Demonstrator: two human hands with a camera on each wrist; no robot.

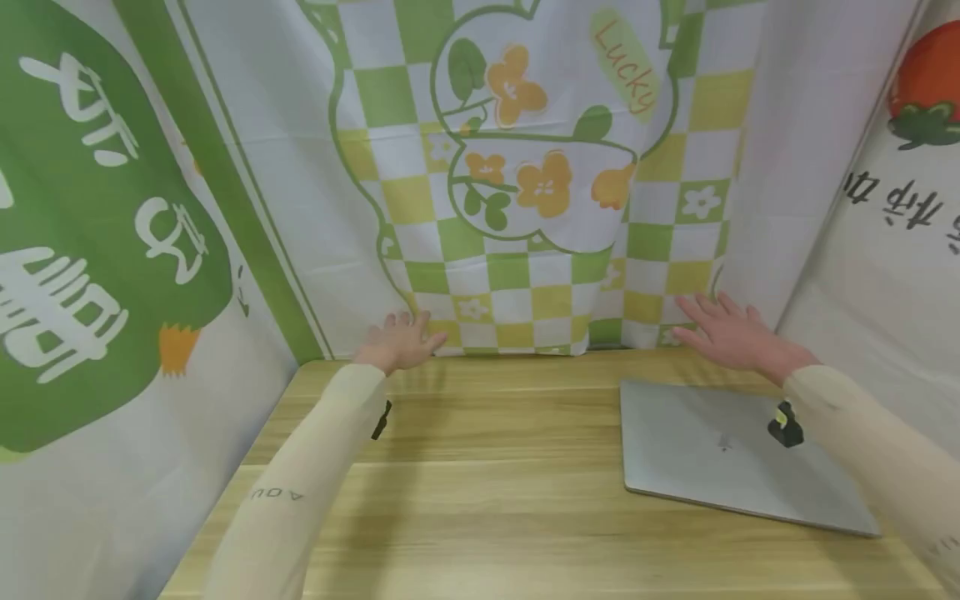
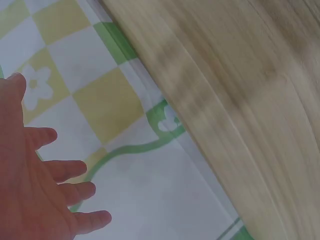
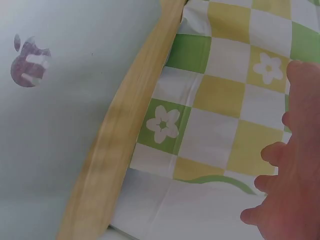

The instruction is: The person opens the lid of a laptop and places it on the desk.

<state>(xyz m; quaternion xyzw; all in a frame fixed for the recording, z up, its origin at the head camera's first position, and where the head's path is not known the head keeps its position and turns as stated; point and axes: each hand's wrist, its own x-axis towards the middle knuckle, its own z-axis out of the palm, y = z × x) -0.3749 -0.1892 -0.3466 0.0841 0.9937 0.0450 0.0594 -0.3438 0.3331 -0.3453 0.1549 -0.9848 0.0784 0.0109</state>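
My left hand (image 1: 401,340) is stretched out over the far left part of the wooden table (image 1: 480,500), palm down, its fingers spread and holding nothing. On the other side my right hand (image 1: 731,332) reaches past a closed silver laptop (image 1: 720,442), also with spread fingers and nothing in its grasp. Both hands are nearest to the checked curtain (image 1: 495,292) at the table's back edge. In the left wrist view the left hand's fingers (image 2: 75,192) extend in front of that cloth. The right wrist view shows the laptop's lid with its apple logo, beside the table edge.
A green and white printed cloth (image 1: 112,208) hangs along the left side. Another white cloth (image 1: 885,275) with a tomato print hangs on the right. Small black devices sit at both wrists, one (image 1: 785,425) appearing above the laptop.
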